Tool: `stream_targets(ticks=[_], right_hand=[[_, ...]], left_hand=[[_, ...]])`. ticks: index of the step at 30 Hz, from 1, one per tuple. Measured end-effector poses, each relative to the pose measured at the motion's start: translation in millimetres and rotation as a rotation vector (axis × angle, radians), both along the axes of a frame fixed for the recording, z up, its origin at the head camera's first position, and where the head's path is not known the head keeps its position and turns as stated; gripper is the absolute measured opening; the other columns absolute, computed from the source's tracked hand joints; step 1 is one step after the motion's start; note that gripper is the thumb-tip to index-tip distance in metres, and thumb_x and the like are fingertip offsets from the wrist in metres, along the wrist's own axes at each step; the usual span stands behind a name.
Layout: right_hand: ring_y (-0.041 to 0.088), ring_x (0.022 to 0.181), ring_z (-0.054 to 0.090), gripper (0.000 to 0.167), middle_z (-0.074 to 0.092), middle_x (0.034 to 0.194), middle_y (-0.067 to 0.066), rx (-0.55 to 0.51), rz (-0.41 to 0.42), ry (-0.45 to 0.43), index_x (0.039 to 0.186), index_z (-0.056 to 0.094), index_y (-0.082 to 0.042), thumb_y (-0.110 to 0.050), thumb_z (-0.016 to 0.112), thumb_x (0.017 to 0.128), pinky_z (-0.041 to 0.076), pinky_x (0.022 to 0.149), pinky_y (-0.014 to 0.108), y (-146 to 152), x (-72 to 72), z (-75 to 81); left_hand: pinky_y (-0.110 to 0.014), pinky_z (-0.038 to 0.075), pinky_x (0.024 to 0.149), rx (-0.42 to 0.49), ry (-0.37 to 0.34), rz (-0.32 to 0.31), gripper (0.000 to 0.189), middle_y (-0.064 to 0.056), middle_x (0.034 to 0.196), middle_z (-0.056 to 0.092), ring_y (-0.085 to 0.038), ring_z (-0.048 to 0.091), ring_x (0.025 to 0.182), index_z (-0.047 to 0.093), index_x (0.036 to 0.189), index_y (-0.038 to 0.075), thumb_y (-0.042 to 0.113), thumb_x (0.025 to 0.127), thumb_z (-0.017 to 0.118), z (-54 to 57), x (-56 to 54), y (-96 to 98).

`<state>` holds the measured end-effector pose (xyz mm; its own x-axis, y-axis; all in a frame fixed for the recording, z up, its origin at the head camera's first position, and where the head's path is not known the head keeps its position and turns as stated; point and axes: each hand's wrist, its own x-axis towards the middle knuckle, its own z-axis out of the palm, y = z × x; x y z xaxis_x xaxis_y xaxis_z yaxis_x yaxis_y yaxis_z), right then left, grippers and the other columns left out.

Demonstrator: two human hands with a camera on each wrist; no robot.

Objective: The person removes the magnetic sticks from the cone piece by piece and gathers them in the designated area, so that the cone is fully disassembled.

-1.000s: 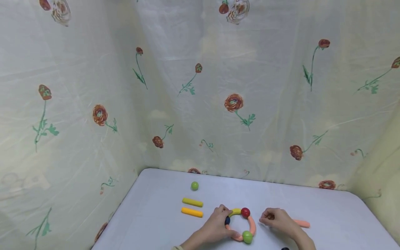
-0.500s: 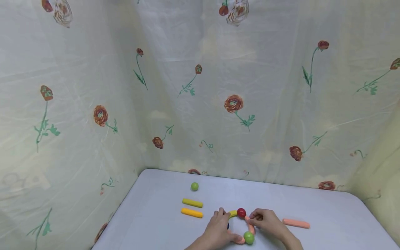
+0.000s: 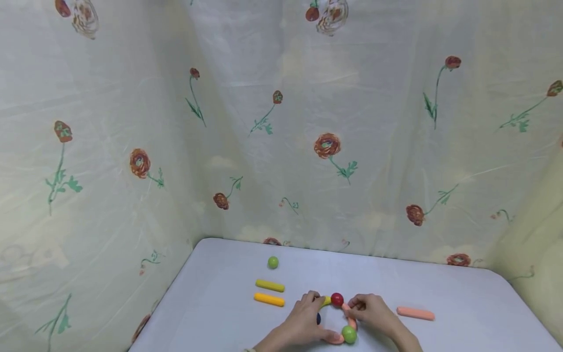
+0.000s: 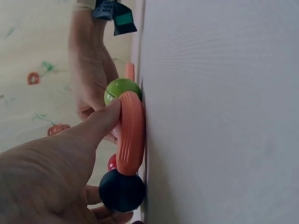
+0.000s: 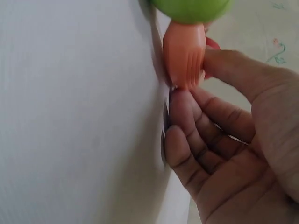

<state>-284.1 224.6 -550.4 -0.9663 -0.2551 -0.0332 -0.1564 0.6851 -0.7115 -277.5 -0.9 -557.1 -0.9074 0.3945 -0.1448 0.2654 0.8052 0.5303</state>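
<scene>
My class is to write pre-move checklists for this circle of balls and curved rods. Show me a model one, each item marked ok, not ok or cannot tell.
1. Left hand on the lower curved rod: ok, holding it near one end.
2. Right hand on the right curved rod: ok, pinching it.
3. Right curved rod meeting the nearer green ball: ok, touching.
4. Lower curved rod meeting the dark blue ball: ok, touching.
5. Yellow curved rod meeting the dark blue ball: cannot tell, left hand hides the joint.
6. Straight salmon rod clear of both hands: ok, lying apart.
</scene>
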Motion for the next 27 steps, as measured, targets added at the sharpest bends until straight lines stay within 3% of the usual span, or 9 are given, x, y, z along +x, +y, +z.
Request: stream_targets(ticks=[13,21,27], right_hand=[[0.011,0.069,0.054,0.015,0.065,0.075,-0.004,0.057,-0.128,0.005,0.090,0.072,-0.012,-0.025,0.074,0.083,0.044,0.060,0.023,-13,-1.6,-1.5],[0.010,0.067,0.054,0.015,0.066,0.075,-0.003,0.019,-0.125,-0.001,0.090,0.072,-0.009,-0.022,0.074,0.082,0.044,0.056,0.021,-12,-0.6,-0.1],[0.012,0.071,0.056,0.018,0.067,0.078,-0.001,-0.026,-0.110,-0.031,0.094,0.072,-0.009,-0.022,0.073,0.083,0.046,0.058,0.023,-9,-1.0,-3.0]], left_hand=[[-0.039,0.048,0.091,-0.012,-0.010,-0.007,0.098,0.005,0.136,0.046,-0.016,0.049,0.104,0.048,0.141,0.029,0.081,0.060,0.065,1.0,-1.1,-1.4],[-0.038,0.049,0.090,-0.016,0.002,-0.013,0.100,0.006,0.133,0.046,-0.016,0.049,0.101,0.048,0.142,0.028,0.083,0.060,0.063,0.6,0.2,-2.2],[-0.041,0.048,0.093,0.044,-0.006,0.003,0.099,0.008,0.136,0.046,-0.017,0.048,0.105,0.048,0.141,0.032,0.084,0.058,0.064,-6.5,-2.0,-4.9]])
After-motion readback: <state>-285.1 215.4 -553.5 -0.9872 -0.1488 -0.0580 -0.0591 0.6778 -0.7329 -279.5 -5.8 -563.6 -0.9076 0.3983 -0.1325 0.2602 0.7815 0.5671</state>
